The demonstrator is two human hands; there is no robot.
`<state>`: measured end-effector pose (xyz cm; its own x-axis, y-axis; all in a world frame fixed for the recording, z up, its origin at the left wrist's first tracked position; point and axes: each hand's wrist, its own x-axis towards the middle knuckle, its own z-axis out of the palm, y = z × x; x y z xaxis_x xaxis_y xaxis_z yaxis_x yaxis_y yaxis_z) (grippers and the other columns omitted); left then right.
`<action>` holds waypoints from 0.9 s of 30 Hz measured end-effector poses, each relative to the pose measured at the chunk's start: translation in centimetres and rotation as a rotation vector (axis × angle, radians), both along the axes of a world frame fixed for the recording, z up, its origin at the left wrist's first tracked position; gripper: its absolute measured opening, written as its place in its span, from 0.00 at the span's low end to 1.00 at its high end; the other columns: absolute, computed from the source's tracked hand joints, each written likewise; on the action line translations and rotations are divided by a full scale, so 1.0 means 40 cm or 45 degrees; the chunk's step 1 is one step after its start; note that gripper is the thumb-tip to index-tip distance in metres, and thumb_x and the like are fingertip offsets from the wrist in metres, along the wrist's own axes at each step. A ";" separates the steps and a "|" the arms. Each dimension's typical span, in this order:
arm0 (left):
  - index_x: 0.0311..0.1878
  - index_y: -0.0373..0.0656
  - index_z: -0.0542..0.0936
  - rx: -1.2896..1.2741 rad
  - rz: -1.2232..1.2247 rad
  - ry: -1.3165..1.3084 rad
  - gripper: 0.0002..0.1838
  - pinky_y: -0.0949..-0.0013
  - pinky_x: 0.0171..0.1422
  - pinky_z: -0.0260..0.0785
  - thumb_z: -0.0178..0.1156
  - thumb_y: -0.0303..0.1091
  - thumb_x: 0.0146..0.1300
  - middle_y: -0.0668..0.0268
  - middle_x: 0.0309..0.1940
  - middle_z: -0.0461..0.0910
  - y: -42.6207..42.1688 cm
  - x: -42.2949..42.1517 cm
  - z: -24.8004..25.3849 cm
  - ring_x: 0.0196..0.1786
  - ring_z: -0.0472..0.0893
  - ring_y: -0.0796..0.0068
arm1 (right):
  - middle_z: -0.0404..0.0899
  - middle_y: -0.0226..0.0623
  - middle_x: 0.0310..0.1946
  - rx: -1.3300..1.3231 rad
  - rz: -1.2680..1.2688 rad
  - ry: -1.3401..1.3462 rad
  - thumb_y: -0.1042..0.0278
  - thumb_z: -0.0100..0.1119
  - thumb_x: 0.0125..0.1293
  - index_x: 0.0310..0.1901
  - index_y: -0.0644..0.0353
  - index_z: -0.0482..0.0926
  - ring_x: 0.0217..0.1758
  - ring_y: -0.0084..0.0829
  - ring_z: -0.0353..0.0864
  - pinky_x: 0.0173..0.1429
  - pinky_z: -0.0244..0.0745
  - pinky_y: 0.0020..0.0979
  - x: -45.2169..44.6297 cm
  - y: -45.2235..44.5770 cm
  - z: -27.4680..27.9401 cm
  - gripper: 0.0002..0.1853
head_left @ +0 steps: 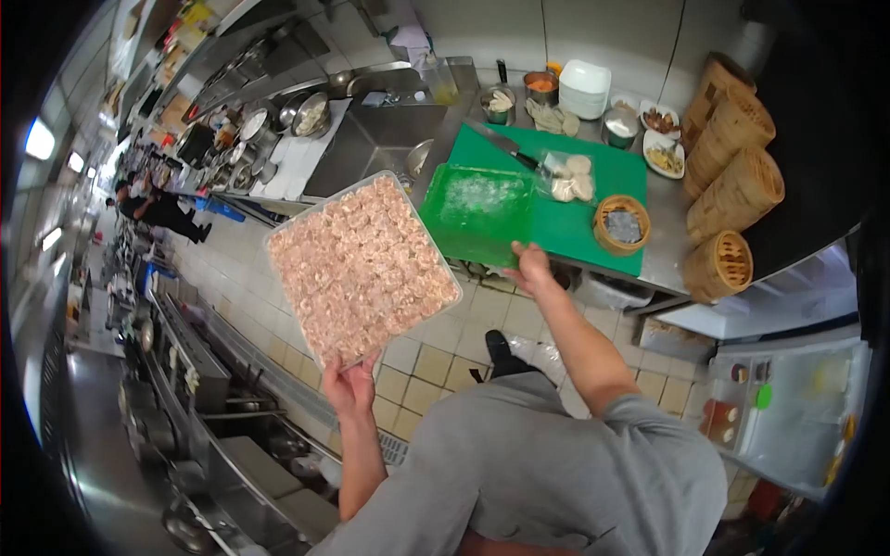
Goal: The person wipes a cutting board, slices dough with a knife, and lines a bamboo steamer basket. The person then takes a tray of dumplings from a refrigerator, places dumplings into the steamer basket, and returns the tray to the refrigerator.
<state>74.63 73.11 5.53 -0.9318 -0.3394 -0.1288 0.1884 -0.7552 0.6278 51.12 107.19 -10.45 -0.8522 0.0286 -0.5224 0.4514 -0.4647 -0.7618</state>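
Observation:
My left hand (352, 385) grips the lower edge of a square clear tray (456, 289), holding it over the floor. Rows of pale pink minced-meat portions (362, 264) fill it, packed close together. At the counter's front edge, my right hand (532, 269) is closed on the near corner of a green plastic tray (505, 243). That tray overlaps the green cutting board (575, 232), and whitish smears show on its surface. On the board lie a knife (501, 141), a clear bag of round white pieces (567, 176) and a small bamboo steamer (622, 224).
A sink (385, 139) lies left of the board. Stacked bamboo steamers (732, 199) stand at right, near an open fridge door (788, 417). White bowls (584, 88) and ingredient dishes (664, 154) line the back. A person in dark clothes (162, 208) stands far left.

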 end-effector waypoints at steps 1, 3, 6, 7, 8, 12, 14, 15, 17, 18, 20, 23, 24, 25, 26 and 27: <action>0.76 0.39 0.67 0.007 -0.006 -0.005 0.31 0.30 0.68 0.77 0.58 0.32 0.71 0.49 0.73 0.74 -0.021 -0.007 0.005 0.73 0.76 0.41 | 0.79 0.39 0.62 0.038 -0.050 -0.007 0.61 0.58 0.81 0.68 0.58 0.71 0.57 0.37 0.83 0.38 0.91 0.36 -0.022 0.019 -0.011 0.21; 0.78 0.39 0.65 0.036 -0.027 -0.017 0.34 0.29 0.68 0.78 0.59 0.31 0.70 0.48 0.75 0.71 -0.070 -0.025 -0.006 0.74 0.74 0.40 | 0.78 0.39 0.63 0.063 0.042 -0.050 0.61 0.59 0.80 0.69 0.58 0.70 0.57 0.37 0.83 0.38 0.91 0.36 -0.050 0.072 -0.014 0.22; 0.80 0.40 0.62 0.075 -0.024 -0.062 0.36 0.29 0.66 0.79 0.59 0.30 0.69 0.47 0.76 0.69 -0.098 -0.059 0.005 0.75 0.72 0.39 | 0.81 0.39 0.61 0.158 0.184 -0.097 0.60 0.60 0.80 0.64 0.60 0.75 0.52 0.38 0.85 0.39 0.92 0.38 -0.051 0.086 -0.026 0.19; 0.80 0.40 0.62 0.070 -0.022 -0.071 0.36 0.30 0.66 0.80 0.59 0.30 0.69 0.47 0.76 0.69 -0.105 -0.079 0.009 0.75 0.72 0.39 | 0.84 0.42 0.56 0.409 0.256 -0.092 0.58 0.60 0.79 0.59 0.61 0.79 0.49 0.40 0.87 0.41 0.91 0.41 -0.055 0.087 -0.030 0.17; 0.80 0.40 0.62 0.082 -0.026 -0.076 0.36 0.30 0.66 0.80 0.59 0.30 0.69 0.47 0.76 0.69 -0.115 -0.104 0.006 0.75 0.72 0.39 | 0.87 0.46 0.52 0.660 0.330 -0.085 0.56 0.61 0.78 0.53 0.62 0.83 0.45 0.42 0.89 0.42 0.90 0.44 -0.063 0.084 0.001 0.17; 0.78 0.39 0.66 0.038 -0.061 -0.115 0.34 0.31 0.67 0.79 0.60 0.32 0.69 0.50 0.74 0.73 -0.173 -0.174 -0.021 0.73 0.75 0.43 | 0.87 0.60 0.43 1.713 0.333 0.140 0.56 0.62 0.74 0.47 0.66 0.86 0.47 0.56 0.88 0.51 0.84 0.52 -0.112 0.127 0.113 0.18; 0.78 0.40 0.66 0.029 -0.088 -0.128 0.34 0.31 0.67 0.79 0.60 0.32 0.70 0.51 0.74 0.73 -0.206 -0.219 -0.027 0.73 0.75 0.43 | 0.86 0.63 0.44 1.726 0.157 0.336 0.58 0.61 0.72 0.48 0.66 0.87 0.50 0.60 0.86 0.56 0.82 0.52 -0.199 0.155 0.104 0.17; 0.78 0.40 0.66 0.020 -0.102 -0.145 0.34 0.31 0.67 0.79 0.60 0.32 0.69 0.51 0.74 0.73 -0.219 -0.242 -0.027 0.73 0.75 0.44 | 0.86 0.63 0.43 1.745 0.103 0.468 0.60 0.60 0.71 0.49 0.66 0.87 0.50 0.61 0.86 0.58 0.81 0.52 -0.251 0.176 0.074 0.16; 0.78 0.40 0.66 0.011 -0.115 -0.148 0.34 0.31 0.66 0.79 0.60 0.32 0.69 0.52 0.74 0.73 -0.239 -0.280 -0.024 0.74 0.75 0.45 | 0.86 0.63 0.44 1.841 0.154 0.437 0.61 0.60 0.71 0.53 0.65 0.85 0.52 0.60 0.86 0.59 0.81 0.51 -0.339 0.241 -0.004 0.18; 0.78 0.40 0.66 -0.015 -0.169 -0.152 0.34 0.31 0.66 0.79 0.60 0.32 0.69 0.52 0.74 0.73 -0.250 -0.304 -0.018 0.73 0.76 0.45 | 0.86 0.64 0.45 1.924 0.202 0.402 0.61 0.60 0.71 0.57 0.65 0.84 0.54 0.59 0.86 0.60 0.81 0.50 -0.361 0.239 0.001 0.19; 0.78 0.40 0.66 -0.042 -0.226 -0.171 0.34 0.32 0.66 0.79 0.61 0.31 0.69 0.52 0.74 0.73 -0.257 -0.341 -0.003 0.73 0.76 0.45 | 0.85 0.61 0.52 1.902 0.164 0.340 0.59 0.59 0.73 0.63 0.63 0.80 0.56 0.58 0.86 0.60 0.82 0.50 -0.347 0.215 0.034 0.22; 0.78 0.38 0.65 -0.154 -0.256 -0.205 0.35 0.35 0.63 0.83 0.60 0.30 0.68 0.51 0.74 0.72 -0.247 -0.444 0.008 0.72 0.77 0.46 | 0.75 0.54 0.71 0.514 0.232 0.153 0.48 0.57 0.80 0.75 0.60 0.70 0.64 0.53 0.83 0.62 0.85 0.52 -0.254 0.018 0.269 0.31; 0.76 0.36 0.66 -0.254 -0.338 -0.175 0.33 0.37 0.61 0.84 0.60 0.28 0.68 0.51 0.72 0.74 -0.246 -0.485 0.007 0.71 0.78 0.48 | 0.70 0.53 0.74 0.289 0.386 0.208 0.44 0.56 0.80 0.77 0.57 0.67 0.68 0.53 0.79 0.64 0.84 0.54 -0.224 -0.053 0.318 0.34; 0.75 0.35 0.67 -0.356 -0.420 -0.144 0.32 0.40 0.59 0.86 0.59 0.26 0.67 0.51 0.70 0.75 -0.244 -0.524 0.010 0.69 0.80 0.50 | 0.64 0.52 0.78 0.060 0.534 0.261 0.39 0.54 0.80 0.80 0.54 0.64 0.72 0.54 0.75 0.66 0.83 0.56 -0.201 -0.120 0.356 0.37; 0.75 0.35 0.67 -0.355 -0.424 -0.140 0.32 0.40 0.59 0.86 0.59 0.26 0.67 0.51 0.70 0.75 -0.238 -0.562 0.017 0.69 0.80 0.50 | 0.60 0.53 0.80 -0.023 0.559 0.325 0.38 0.55 0.79 0.82 0.52 0.58 0.76 0.55 0.70 0.67 0.81 0.58 -0.188 -0.186 0.390 0.40; 0.74 0.33 0.67 -0.487 -0.495 -0.119 0.31 0.38 0.58 0.86 0.59 0.26 0.68 0.51 0.68 0.77 -0.227 -0.602 0.023 0.65 0.82 0.48 | 0.57 0.55 0.81 -0.101 0.580 0.395 0.36 0.55 0.78 0.85 0.49 0.52 0.79 0.56 0.66 0.68 0.80 0.60 -0.188 -0.245 0.424 0.44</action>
<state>50.53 64.02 6.46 -0.9884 -0.0117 -0.1517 -0.1282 -0.4731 0.8716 43.59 97.40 6.52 -0.8834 -0.4079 -0.2305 0.3802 -0.3366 -0.8615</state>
